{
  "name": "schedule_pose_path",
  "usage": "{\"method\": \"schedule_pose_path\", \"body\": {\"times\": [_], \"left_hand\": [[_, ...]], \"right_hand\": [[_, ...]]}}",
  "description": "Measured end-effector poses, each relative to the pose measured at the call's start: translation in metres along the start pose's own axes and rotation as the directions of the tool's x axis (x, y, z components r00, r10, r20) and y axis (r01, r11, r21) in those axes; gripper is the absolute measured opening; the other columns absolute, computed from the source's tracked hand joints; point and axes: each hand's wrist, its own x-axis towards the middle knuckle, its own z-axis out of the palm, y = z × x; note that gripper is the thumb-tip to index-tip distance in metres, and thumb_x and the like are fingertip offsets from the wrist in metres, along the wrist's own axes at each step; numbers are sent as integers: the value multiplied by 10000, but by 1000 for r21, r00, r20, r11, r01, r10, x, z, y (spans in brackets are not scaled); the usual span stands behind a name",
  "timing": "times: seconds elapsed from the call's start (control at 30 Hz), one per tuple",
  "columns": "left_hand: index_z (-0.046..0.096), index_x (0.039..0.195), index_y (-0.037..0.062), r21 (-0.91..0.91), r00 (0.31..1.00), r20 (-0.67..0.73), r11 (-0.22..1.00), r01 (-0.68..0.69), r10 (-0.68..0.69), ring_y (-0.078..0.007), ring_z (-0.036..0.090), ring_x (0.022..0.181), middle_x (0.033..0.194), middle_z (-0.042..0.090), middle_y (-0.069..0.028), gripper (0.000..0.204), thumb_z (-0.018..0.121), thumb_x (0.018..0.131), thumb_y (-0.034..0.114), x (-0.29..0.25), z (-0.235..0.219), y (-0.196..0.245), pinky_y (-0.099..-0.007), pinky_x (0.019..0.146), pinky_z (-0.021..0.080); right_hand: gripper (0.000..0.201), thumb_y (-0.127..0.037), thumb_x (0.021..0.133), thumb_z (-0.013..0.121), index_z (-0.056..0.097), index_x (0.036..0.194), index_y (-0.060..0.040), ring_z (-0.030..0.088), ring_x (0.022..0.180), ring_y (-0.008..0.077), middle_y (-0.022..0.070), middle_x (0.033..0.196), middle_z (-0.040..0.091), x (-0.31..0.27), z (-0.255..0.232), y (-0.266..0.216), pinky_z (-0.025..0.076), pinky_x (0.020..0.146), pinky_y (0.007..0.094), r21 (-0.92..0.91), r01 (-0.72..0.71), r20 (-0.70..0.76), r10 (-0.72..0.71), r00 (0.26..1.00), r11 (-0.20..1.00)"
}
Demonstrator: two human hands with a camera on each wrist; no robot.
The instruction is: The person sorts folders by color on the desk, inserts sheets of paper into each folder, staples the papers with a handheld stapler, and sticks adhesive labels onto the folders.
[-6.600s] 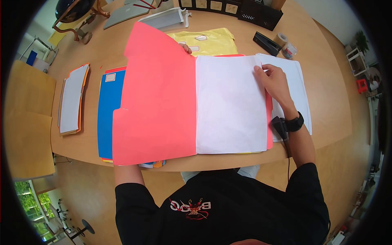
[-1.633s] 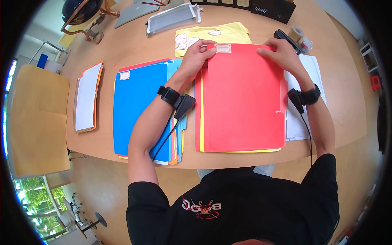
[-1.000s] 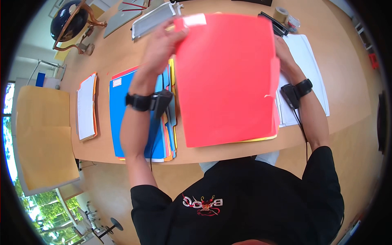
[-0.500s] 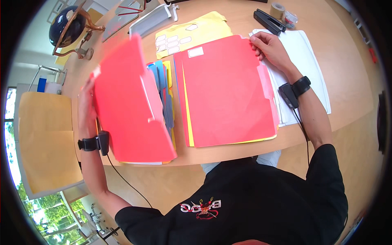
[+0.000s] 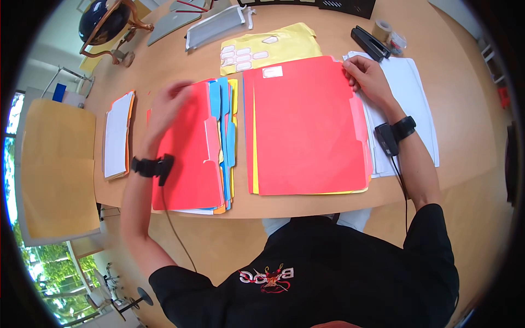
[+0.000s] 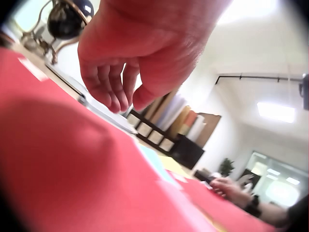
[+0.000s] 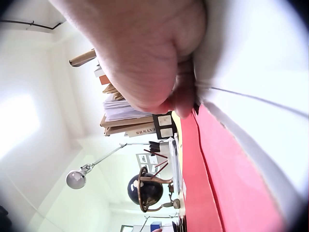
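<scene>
On the left pile lies a red folder (image 5: 183, 158), with blue and yellow tabs showing along the pile's right side. Over its upper part hovers my left hand (image 5: 170, 106), blurred in the head view; the left wrist view shows this hand (image 6: 145, 53) with fingers loosely bent and nothing in them. A labelled red folder (image 5: 309, 126) tops the right pile, a yellow edge showing at its left. My right hand (image 5: 371, 79) rests at that pile's top right corner, fingers loosely curled beside the folder edge and white papers (image 5: 407, 98); the right wrist view shows no clear grip.
Behind the piles lies a yellow envelope (image 5: 273, 48) with labels. A black stapler (image 5: 370, 44) and tape roll (image 5: 381, 30) stand at the back right. Further left are a small paper stack (image 5: 117, 136), a globe (image 5: 103, 23), a laptop (image 5: 174, 24) and a grey tray (image 5: 216, 28).
My left hand carried a red folder from the right pile to the left one, covering the blue folder, then let go and moved up and right. My right hand has stayed near the right pile's corner.
</scene>
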Motion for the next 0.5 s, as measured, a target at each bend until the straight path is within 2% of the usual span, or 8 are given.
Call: {"method": "schedule_pose_path", "body": {"times": [0.07, 0.13, 0.2, 0.23, 0.33, 0.4, 0.43, 0.5], "left_hand": [[622, 1239, -35, -147, 981, 187, 989, -16, 44, -157, 639, 1004, 1092, 683, -86, 430, 663, 945, 277, 8, 44, 34, -287, 884, 501], [548, 1316, -68, -192, 971, 238, 980, 49, -2, -170, 610, 1085, 1188, 646, -115, 557, 680, 928, 309, 15, 86, 57, -299, 943, 476], [455, 1393, -97, -122, 974, 207, 985, 122, -95, -207, 576, 1171, 1285, 602, -166, 691, 692, 904, 329, 22, 116, 78, -317, 1003, 445], [455, 1393, -97, -125, 975, 204, 985, 119, -92, -207, 576, 1171, 1285, 602, -166, 691, 692, 904, 329, 32, 129, 74, -317, 1003, 445], [430, 1410, -103, -258, 985, 136, 956, 138, -105, -240, 572, 1185, 1311, 590, -201, 720, 699, 881, 305, 56, 157, 69, -328, 1018, 438], [485, 1379, -87, -268, 998, -12, 962, 57, -63, -248, 584, 1161, 1289, 610, -202, 670, 714, 853, 259, 53, 164, 72, -337, 996, 454], [485, 1379, -87, -271, 998, -6, 961, 55, -58, -248, 584, 1161, 1289, 610, -202, 670, 714, 853, 259, 53, 166, 71, -337, 996, 454], [561, 1333, -40, -177, 998, -8, 982, -64, 63, -228, 612, 1094, 1230, 643, -171, 574, 723, 836, 197, 51, 166, 69, -331, 937, 491]], "right_hand": [[238, -270, 1009, 598, 642, 953, -42, 532, 633, 34, -25, 778, 601, 0, 1, 0, 443, 561, 179, -6, -5, -5, 5, 1000, 1000], [241, -269, 1007, 602, 640, 948, -38, 531, 637, 33, -25, 771, 596, 0, 0, 3, 443, 565, 180, 23, -7, -3, 7, 1000, 1000], [243, -268, 1005, 606, 640, 945, -36, 528, 629, 32, -26, 766, 594, -2, 1, 0, 440, 556, 181, 25, -3, -9, 3, 1000, 1000], [244, -267, 1003, 609, 639, 941, -33, 525, 622, 31, -26, 761, 591, -2, 2, -1, 438, 546, 181, 31, -3, -12, 4, 1000, 1000], [223, -230, 981, 626, 659, 966, -10, 542, 597, 45, -12, 748, 611, 0, 0, 1, 469, 531, 200, -26, -8, -25, 8, 1000, 1000], [223, -225, 974, 629, 661, 956, -4, 544, 581, 49, -7, 719, 606, 1, -1, 2, 467, 516, 202, -44, -3, -29, 2, 1000, 999], [224, -220, 972, 628, 662, 953, 0, 548, 579, 51, -3, 711, 605, 1, -1, 1, 469, 517, 203, -57, -15, -36, 13, 999, 998], [227, -211, 968, 631, 666, 950, 12, 558, 579, 56, 10, 704, 609, -1, 2, -4, 476, 520, 212, -74, -51, -57, 46, 997, 996]]}}
